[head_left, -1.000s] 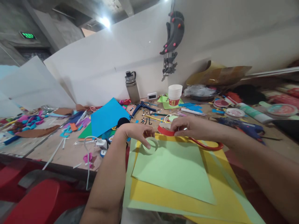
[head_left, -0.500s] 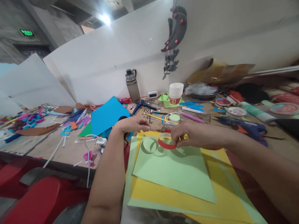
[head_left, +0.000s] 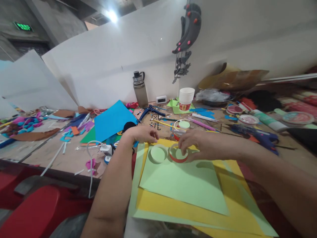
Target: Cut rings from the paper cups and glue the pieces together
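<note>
A shallow red-sided ring, like a lid rim, lies on a light green sheet. My right hand is on it, fingertips reaching inside and thumb at the outer right edge. Left of the ring is a round light green shape with a dark shadowed edge; I cannot tell whether it is a disc or a hole. My left hand hangs by the sheets' far left corner, fingers loosely bent and apart, nothing visible in them. Beneath the green sheet are yellow sheets and more green ones.
Behind my hands stand paper cups, a bottle and blue-handled pliers. A blue glue gun lies to the right. Blue card and a white plug with cable are at left.
The red ring has come down from a raised, tilted position to lie flatter on the green sheet. My right fingers have spread over it. My left hand is almost unmoved.
</note>
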{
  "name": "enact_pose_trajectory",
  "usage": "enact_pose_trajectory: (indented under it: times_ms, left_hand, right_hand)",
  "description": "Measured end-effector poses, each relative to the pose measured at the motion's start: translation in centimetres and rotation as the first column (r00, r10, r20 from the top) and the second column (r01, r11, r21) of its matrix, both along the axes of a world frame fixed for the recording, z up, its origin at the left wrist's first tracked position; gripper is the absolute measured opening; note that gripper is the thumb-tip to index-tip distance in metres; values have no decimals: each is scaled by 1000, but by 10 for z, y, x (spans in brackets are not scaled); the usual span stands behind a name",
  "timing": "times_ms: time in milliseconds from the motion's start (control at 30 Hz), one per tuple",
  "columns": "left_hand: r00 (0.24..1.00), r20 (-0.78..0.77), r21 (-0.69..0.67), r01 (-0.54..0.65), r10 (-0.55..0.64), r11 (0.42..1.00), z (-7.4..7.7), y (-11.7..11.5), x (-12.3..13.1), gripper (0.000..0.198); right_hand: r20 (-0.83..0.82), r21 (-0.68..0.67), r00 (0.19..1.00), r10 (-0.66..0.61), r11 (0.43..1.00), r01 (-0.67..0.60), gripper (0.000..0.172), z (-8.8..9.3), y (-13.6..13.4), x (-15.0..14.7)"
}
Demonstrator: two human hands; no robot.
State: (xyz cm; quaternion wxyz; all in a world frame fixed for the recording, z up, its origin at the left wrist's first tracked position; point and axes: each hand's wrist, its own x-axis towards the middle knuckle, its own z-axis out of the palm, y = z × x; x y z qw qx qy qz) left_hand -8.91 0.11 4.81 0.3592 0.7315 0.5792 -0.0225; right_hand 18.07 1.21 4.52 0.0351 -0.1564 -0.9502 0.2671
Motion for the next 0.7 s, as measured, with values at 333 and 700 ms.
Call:
enact_pose_trajectory:
  times_ms: [333, 700]
  left_hand:
    - [938, 322, 484, -279, 128, 829, -9, 8, 13, 24]
    - [788, 612, 332, -331, 65, 883, -8, 2, 37, 34]
  right_hand:
    - [49, 35, 976, -212, 977, 210, 44, 3, -7, -4]
    - [19, 123, 991, -133, 984, 129, 19, -13, 1, -5]
